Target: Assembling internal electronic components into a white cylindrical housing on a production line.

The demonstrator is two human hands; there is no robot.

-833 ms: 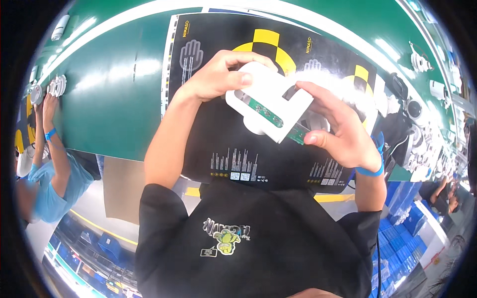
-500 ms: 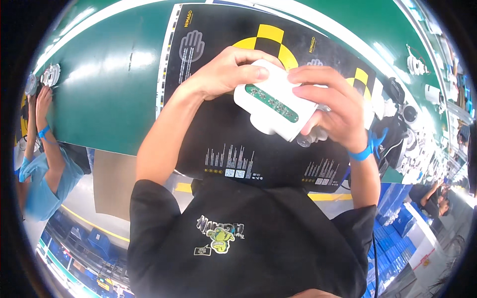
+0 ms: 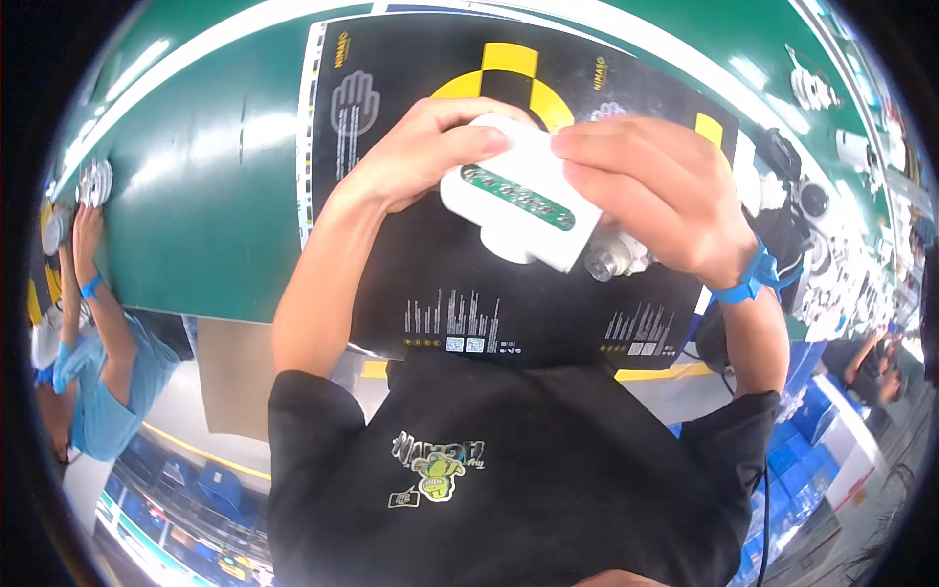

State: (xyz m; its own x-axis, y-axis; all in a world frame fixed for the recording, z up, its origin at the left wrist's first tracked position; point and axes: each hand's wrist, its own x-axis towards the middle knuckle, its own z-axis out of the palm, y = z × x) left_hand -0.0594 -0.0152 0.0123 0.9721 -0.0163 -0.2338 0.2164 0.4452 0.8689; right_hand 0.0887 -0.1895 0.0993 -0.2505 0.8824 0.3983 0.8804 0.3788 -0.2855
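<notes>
A white plastic housing [image 3: 509, 235] is held tilted over the black printed sheet, with a narrow green circuit board [image 3: 516, 197] set in a long slot on its face. My left hand [image 3: 435, 152] grips its upper left, thumb pressed on the top. On the upper right side lie the fingers of my right hand [image 3: 655, 181], bent against the housing; its thumb is mostly hidden. Just below the right palm shows a small part, clear and whitish [image 3: 608, 258]. Whether that part lies on the sheet or touches my hand, I cannot tell.
The black sheet [image 3: 391, 264] with yellow markings covers the green table [image 3: 196, 215] before me. At right are a black bag-like item [image 3: 781, 157], a white round device [image 3: 813, 200] and several white parts. At far left, another person's hands [image 3: 88, 230] handle a white round part [image 3: 95, 184].
The housing and both hands have shifted slightly left in the view. My right hand has turned, its thumb going out of sight, and more of the small clear part shows.
</notes>
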